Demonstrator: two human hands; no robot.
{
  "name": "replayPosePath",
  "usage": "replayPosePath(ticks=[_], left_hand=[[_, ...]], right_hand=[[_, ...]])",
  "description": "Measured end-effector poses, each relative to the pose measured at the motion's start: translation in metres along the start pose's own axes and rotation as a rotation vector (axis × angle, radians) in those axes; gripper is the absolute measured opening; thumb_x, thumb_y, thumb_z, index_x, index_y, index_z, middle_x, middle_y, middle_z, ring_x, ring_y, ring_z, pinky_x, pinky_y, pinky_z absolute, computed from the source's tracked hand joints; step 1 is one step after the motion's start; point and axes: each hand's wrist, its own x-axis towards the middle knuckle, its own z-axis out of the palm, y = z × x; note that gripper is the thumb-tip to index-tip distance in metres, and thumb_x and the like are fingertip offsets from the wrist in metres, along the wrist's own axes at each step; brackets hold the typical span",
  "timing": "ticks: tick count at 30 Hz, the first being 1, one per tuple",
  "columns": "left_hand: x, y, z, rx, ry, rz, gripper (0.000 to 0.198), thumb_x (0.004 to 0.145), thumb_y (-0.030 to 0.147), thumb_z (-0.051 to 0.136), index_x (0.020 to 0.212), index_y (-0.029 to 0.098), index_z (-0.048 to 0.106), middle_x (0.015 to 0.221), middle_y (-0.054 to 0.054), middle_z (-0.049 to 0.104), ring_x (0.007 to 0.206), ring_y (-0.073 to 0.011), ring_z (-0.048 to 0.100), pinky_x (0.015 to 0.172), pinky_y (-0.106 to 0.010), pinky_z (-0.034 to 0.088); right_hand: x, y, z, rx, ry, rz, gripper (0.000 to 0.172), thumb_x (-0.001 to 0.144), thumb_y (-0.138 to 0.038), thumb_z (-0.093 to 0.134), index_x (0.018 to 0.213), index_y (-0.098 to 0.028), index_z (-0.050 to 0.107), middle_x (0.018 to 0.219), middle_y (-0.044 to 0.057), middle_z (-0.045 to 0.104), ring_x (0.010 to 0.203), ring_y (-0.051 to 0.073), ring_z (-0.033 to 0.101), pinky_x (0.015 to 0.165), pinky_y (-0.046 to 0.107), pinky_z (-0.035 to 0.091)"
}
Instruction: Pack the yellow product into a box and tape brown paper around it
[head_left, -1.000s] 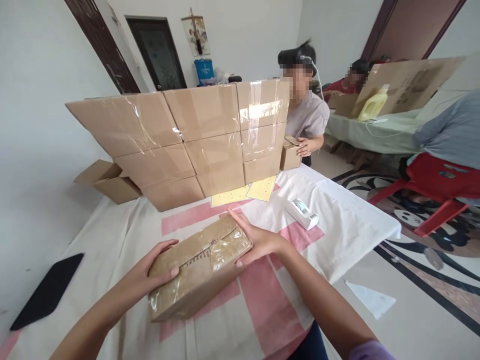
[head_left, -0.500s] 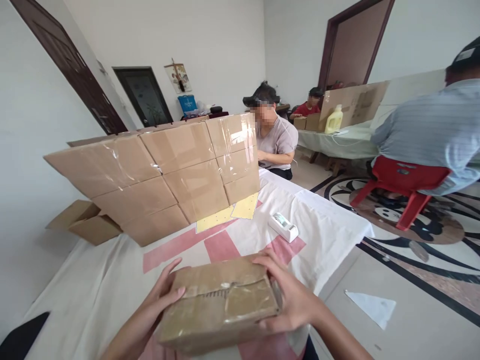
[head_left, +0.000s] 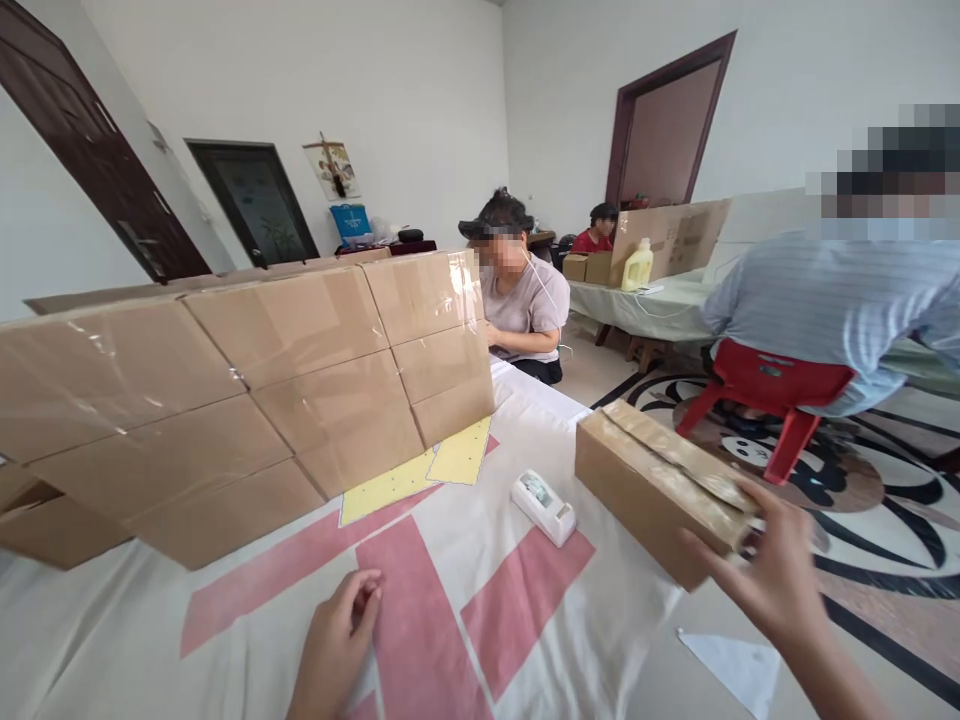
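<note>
A taped cardboard box (head_left: 652, 490) stands at the table's right edge, its near end gripped by my right hand (head_left: 780, 580). The thumb is on its left side and the fingers reach over the top end. My left hand (head_left: 341, 640) rests low over the tablecloth (head_left: 615, 610), fingers curled in toward the thumb, with nothing visible in them. Between the hands and farther off lies a white tape dispenser (head_left: 544, 508).
A wall of stacked, taped cardboard boxes (head_left: 330, 380) stands along the left. Yellow sheets (head_left: 457, 455) lie at its foot. Across the table sits a person (head_left: 525, 300); another person (head_left: 840, 300) sits on a red chair (head_left: 780, 375) at right. A white triangular scrap (head_left: 735, 665) lies on the floor.
The box has moved from in front of me to the table's right edge, carried by my right hand. My left hand has let go of it. The view has shifted right.
</note>
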Motion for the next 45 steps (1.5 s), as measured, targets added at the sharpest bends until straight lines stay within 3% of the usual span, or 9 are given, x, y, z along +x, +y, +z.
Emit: replayPosePath(ticks=[4,8,13,16,21,25,31,40,45], left_hand=[[0.004,-0.017,0.012,0.179,0.026,0.073,0.028,0.098,0.047,0.044,0.101,0.029,0.065,0.103,-0.004,0.072,0.094,-0.0298,0.07,0.091,-0.048,0.05],[0.005,-0.023,0.015,0.207,0.021,0.084,0.031,0.099,0.042,0.039,0.101,0.026,0.066,0.103,-0.004,0.072,0.095,-0.0264,0.069,0.089,-0.044,0.047],[0.005,-0.016,0.01,0.031,0.036,0.034,0.028,0.097,0.043,0.045,0.097,0.025,0.066,0.088,-0.003,0.071,0.08,-0.0241,0.065,0.08,-0.038,0.045],[0.006,-0.009,0.011,-0.295,0.064,-0.035,0.022,0.089,0.044,0.058,0.09,0.024,0.067,0.08,-0.002,0.071,0.077,-0.0235,0.066,0.076,-0.035,0.046],[0.012,-0.015,-0.008,-0.667,0.21,-0.116,0.021,0.079,0.039,0.056,0.09,0.021,0.058,0.077,-0.004,0.073,0.065,-0.0193,0.067,0.064,-0.03,0.051],[0.019,-0.069,-0.083,-0.725,0.388,-0.194,0.028,0.071,0.036,0.059,0.094,0.02,0.055,0.07,-0.001,0.068,0.048,-0.015,0.059,0.049,-0.026,0.045],[0.06,-0.178,-0.211,-0.519,0.867,-0.392,0.048,0.074,0.028,0.071,0.115,0.019,0.049,0.115,-0.011,0.067,0.098,-0.021,0.071,0.089,-0.034,0.056],[0.2,-0.266,-0.303,-0.094,0.996,-0.548,0.13,0.062,0.04,0.093,0.16,0.018,0.01,0.169,-0.029,0.014,0.159,-0.0427,0.016,0.126,-0.061,0.02],[0.24,-0.301,-0.3,0.093,1.068,-0.542,0.121,0.075,0.045,0.081,0.163,0.013,0.006,0.162,-0.027,0.032,0.151,-0.039,0.034,0.121,-0.052,0.035]], right_hand=[[0.063,-0.025,0.094,-0.091,-0.216,-0.105,0.098,0.081,-0.077,0.059,0.149,-0.011,0.034,0.131,0.026,0.047,0.136,0.048,0.042,0.103,0.06,0.047],[0.117,-0.103,0.185,-0.311,-0.368,0.016,0.102,0.081,-0.075,0.065,0.15,-0.007,0.033,0.137,0.033,0.042,0.12,0.047,0.059,0.089,0.053,0.052],[0.128,-0.204,0.224,-0.425,-0.57,0.004,0.119,0.084,-0.059,0.074,0.164,-0.012,0.0,0.149,0.042,0.033,0.118,0.046,0.063,0.088,0.054,0.051],[0.079,-0.256,0.217,-0.359,-0.604,-0.138,0.099,0.092,-0.046,0.066,0.165,-0.012,0.009,0.15,0.038,0.038,0.121,0.045,0.062,0.092,0.055,0.05],[-0.055,-0.347,0.225,-0.127,-0.877,-0.475,0.04,0.093,-0.028,0.061,0.129,-0.013,0.067,0.123,0.022,0.07,0.113,0.036,0.068,0.097,0.047,0.05],[-0.147,-0.42,0.26,0.204,-1.067,-0.646,0.028,0.094,-0.019,0.054,0.113,-0.016,0.075,0.112,0.013,0.078,0.108,0.025,0.072,0.097,0.035,0.052],[-0.246,-0.535,0.349,0.692,-1.191,-0.595,0.042,0.093,-0.014,0.048,0.13,-0.02,0.068,0.13,0.009,0.073,0.12,0.021,0.069,0.108,0.035,0.051],[-0.295,-0.679,0.498,0.974,-1.076,-0.128,0.075,0.088,-0.021,0.046,0.161,-0.015,0.029,0.162,0.013,0.045,0.155,0.023,0.035,0.129,0.046,0.026],[-0.298,-0.704,0.534,0.98,-0.948,-0.035,0.084,0.089,-0.033,0.05,0.162,-0.006,0.02,0.171,0.018,0.023,0.162,0.026,0.012,0.132,0.044,0.014]])
